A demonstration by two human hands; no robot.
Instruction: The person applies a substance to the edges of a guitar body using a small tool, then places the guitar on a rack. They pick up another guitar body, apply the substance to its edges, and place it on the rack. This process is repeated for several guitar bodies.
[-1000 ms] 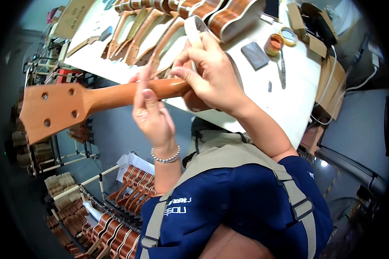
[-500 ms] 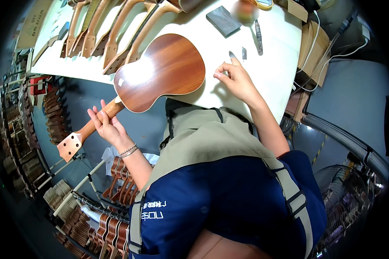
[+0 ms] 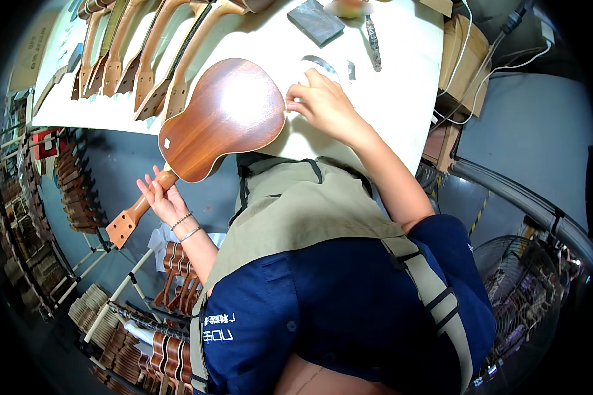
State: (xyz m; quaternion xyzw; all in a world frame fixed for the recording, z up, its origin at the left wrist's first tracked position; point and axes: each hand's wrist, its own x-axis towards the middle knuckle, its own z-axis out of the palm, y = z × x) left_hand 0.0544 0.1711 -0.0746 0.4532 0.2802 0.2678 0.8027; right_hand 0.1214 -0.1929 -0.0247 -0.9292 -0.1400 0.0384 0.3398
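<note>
A glossy reddish-brown ukulele (image 3: pixel 221 128) lies back side up, its body partly on the white table and its neck slanting toward me past the edge. Under the neck is my left hand (image 3: pixel 168 201), closed loosely around it near the body, some fingertips sticking out. My right hand (image 3: pixel 323 105) is at the rounded end of the body, fingers curled in and tips at its rim. What they pinch, if anything, is hidden. Just beyond its knuckles shows a thin curved grey strip (image 3: pixel 319 64); I cannot tell whether the hand touches it. A small pale patch marks the back near the neck.
Several unfinished ukulele necks (image 3: pixel 145 66) lie at the table's far left. A dark grey block (image 3: pixel 315 22), a small grey plate (image 3: pixel 351 70) and a worn knife-like tool (image 3: pixel 373 46) are at the back. Racks of wooden parts (image 3: pixel 79 178) stand left, a fan (image 3: pixel 520 289) right.
My right hand has come left and curled in at the end of the ukulele's body. The curved grey strip now shows beyond it. The view has shifted; the left hand still holds the neck.
</note>
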